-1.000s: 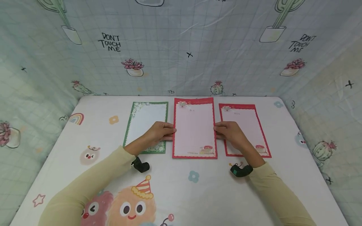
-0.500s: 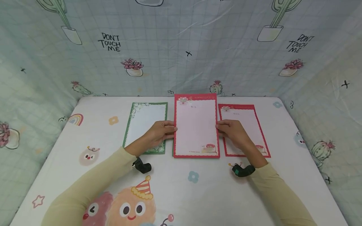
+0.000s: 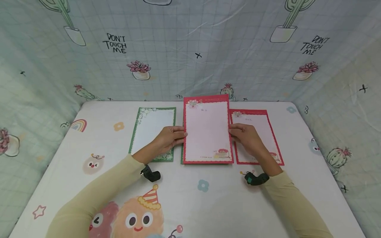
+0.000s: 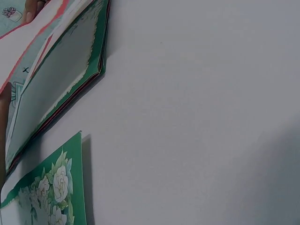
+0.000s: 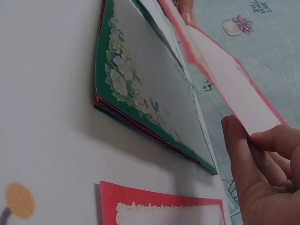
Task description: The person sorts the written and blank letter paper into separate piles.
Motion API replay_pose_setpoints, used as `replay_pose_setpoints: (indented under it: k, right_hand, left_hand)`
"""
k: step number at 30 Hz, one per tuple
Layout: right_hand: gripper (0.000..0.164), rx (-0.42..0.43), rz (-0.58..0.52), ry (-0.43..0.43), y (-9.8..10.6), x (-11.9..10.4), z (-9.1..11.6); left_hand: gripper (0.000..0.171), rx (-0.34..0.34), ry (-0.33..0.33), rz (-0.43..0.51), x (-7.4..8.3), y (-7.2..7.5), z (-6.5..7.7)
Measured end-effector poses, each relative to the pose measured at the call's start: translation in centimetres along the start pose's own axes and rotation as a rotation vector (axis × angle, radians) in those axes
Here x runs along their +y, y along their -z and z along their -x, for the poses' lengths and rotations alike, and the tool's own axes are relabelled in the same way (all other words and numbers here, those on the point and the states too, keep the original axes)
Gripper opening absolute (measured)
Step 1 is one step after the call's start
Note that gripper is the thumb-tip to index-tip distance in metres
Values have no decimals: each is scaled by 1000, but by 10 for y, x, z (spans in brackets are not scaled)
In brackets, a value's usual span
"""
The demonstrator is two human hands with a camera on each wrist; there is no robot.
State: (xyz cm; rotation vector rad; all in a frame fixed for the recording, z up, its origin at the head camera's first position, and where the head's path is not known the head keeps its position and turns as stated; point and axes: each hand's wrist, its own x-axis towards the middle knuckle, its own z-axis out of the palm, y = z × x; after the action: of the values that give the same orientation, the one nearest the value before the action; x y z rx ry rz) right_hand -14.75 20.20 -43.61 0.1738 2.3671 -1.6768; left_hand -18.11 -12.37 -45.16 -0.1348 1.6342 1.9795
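Note:
A red-bordered sheet of letter paper [image 3: 208, 132] with a pink-white middle is held up at the table's centre. My left hand [image 3: 167, 140] pinches its left edge, thumb in front. On the opposite edge my right hand [image 3: 245, 138] pinches it between thumb and fingers, as the right wrist view also shows. Beneath the raised paper lies a stack of sheets [image 5: 150, 79], a green floral border on top and red and green edges below. In the head view only a green sliver of that stack shows at the sheet's left.
A green-bordered sheet [image 3: 154, 122] lies on the left, partly under my left hand. To the right, my right forearm crosses another red-bordered sheet [image 3: 254, 132]. The white table [image 3: 220, 205] has printed cartoons, and a patterned cloth [image 3: 178, 43] hangs behind and at both sides.
Both hands have raised the red-bordered sheet off the stack, slightly upward and to the right. A green edge now shows beneath it. The two side sheets stay put.

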Motion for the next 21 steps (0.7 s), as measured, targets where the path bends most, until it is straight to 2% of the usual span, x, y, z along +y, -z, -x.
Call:
replay_pose_setpoints:
  k: [7,14,21]
  right_hand:
    - [49,-5,-43,-15,4,-1,-1]
    - [43,-34,-131,-38,6,-5,1]
    - [48,-28,-120,-42,10,-5,3]
  left_hand:
    - [42,10,6,42,-2,-2,-2]
    - [40,21,21,93,-3,-4,-4]
    - [39,2,18,98,-2,-9,-5]
